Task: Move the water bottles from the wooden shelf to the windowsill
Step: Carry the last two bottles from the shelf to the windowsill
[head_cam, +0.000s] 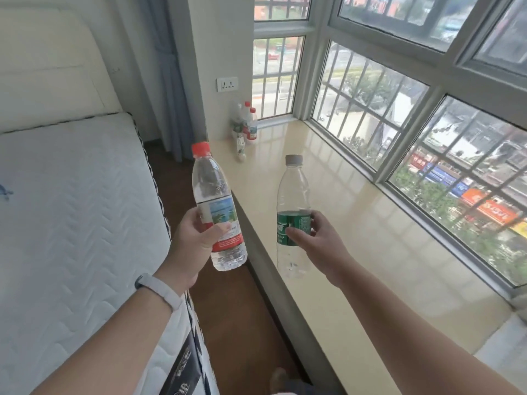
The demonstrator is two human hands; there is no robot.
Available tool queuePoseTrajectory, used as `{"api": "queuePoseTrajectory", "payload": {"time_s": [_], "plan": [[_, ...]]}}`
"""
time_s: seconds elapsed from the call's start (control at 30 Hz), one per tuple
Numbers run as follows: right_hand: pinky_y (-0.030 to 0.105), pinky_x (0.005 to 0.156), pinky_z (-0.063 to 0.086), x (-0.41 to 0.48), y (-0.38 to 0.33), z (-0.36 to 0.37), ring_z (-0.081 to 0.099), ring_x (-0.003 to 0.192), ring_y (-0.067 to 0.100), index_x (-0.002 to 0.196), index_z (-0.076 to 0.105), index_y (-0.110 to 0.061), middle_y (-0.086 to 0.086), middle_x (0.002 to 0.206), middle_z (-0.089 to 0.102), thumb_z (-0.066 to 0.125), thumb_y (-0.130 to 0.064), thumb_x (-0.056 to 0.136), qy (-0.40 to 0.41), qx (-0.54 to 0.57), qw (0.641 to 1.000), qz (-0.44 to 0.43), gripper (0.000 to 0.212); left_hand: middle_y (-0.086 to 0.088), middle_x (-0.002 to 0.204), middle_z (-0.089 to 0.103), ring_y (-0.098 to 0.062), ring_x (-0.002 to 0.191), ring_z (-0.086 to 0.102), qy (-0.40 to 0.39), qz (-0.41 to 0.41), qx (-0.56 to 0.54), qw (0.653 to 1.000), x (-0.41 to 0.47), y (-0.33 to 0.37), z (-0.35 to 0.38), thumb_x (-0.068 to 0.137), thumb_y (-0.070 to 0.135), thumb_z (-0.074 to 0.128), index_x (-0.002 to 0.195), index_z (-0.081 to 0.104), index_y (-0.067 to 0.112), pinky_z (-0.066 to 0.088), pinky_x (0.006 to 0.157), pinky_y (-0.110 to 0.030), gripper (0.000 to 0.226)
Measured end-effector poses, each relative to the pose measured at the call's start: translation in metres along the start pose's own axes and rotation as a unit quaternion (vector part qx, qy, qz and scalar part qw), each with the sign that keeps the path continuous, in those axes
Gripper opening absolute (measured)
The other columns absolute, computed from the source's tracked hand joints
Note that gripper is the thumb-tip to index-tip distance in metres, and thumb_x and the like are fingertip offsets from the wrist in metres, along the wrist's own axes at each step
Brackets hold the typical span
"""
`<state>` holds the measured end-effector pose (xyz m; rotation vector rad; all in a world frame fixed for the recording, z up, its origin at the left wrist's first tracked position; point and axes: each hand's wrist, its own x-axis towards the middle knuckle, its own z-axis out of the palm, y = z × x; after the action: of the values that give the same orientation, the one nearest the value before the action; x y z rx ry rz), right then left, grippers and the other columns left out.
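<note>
The right hand [316, 238] is holding the green-labelled bottle [293, 192] upright over the near edge of the windowsill [359, 229], its fingers [317, 220] clamped around the label, so this hand is nearer to the surface below. The left hand [194, 240] is gripping the red-capped bottle [212, 189] with curled fingers, slightly tilted, above the floor [228, 323] just left of the sill. Other bottles [246, 124] are standing at its far corner.

Bare forearms [114, 337]; a pale grey wristband [161, 292] wraps the left wrist.
</note>
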<state>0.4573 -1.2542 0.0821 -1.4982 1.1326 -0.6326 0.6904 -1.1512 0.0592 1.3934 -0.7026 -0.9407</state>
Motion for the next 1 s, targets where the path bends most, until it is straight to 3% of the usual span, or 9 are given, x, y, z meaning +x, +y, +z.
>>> {"api": "queuePoseTrajectory", "payload": {"time_s": [0.13,0.33,0.63,0.8,1.0], "plan": [[0.027,0.077,0.055,0.052,0.000,0.008,0.070,0.084,0.004,0.109,0.057,-0.033,-0.004,0.108,0.069,0.072,-0.025,0.087,-0.023,0.000,1.000,0.009,0.028,-0.004,0.112,0.074,-0.023,0.104,0.073,0.049,-0.005,0.011,0.999,0.038,-0.001,-0.004,0.086,0.017,0.079,0.120,0.063,0.019,0.058,0.094,-0.048,0.038],[0.028,0.081,0.055,0.143,-0.005,0.017,0.069,0.091,0.008,0.117,0.055,-0.030,-0.005,0.110,0.068,0.071,-0.028,0.087,-0.066,0.011,0.998,0.010,0.035,0.001,0.108,0.075,-0.019,0.100,0.074,0.124,-0.001,0.032,0.992,0.104,0.001,0.004,0.086,0.018,0.079,0.117,0.065,0.021,0.059,0.084,-0.036,0.035],[0.040,0.090,0.056,0.260,-0.022,0.004,0.069,0.094,0.011,0.127,0.054,-0.024,-0.004,0.111,0.068,0.071,-0.040,0.078,-0.091,0.032,0.995,0.004,0.054,-0.001,0.113,0.073,-0.022,0.105,0.072,0.188,-0.006,0.047,0.981,0.193,0.011,0.028,0.076,0.034,0.081,0.121,0.062,0.023,0.060,0.087,-0.040,0.050],[0.035,0.087,0.056,0.291,-0.037,0.006,0.070,0.091,0.008,0.118,0.057,-0.027,-0.005,0.108,0.070,0.071,-0.027,0.087,-0.121,0.029,0.992,-0.009,0.033,0.001,0.112,0.073,-0.020,0.104,0.072,0.200,-0.004,0.057,0.978,0.218,0.029,0.032,0.088,0.023,0.078,0.120,0.061,0.025,0.060,0.087,-0.037,0.037],[0.034,0.087,0.055,0.328,-0.046,0.025,0.069,0.093,0.007,0.119,0.057,-0.029,-0.009,0.107,0.070,0.071,-0.031,0.086,-0.116,0.023,0.993,-0.011,0.036,0.003,0.110,0.073,-0.016,0.103,0.073,0.186,0.001,0.053,0.981,0.252,0.043,0.018,0.087,0.020,0.078,0.117,0.063,0.027,0.060,0.085,-0.035,0.034]]}}
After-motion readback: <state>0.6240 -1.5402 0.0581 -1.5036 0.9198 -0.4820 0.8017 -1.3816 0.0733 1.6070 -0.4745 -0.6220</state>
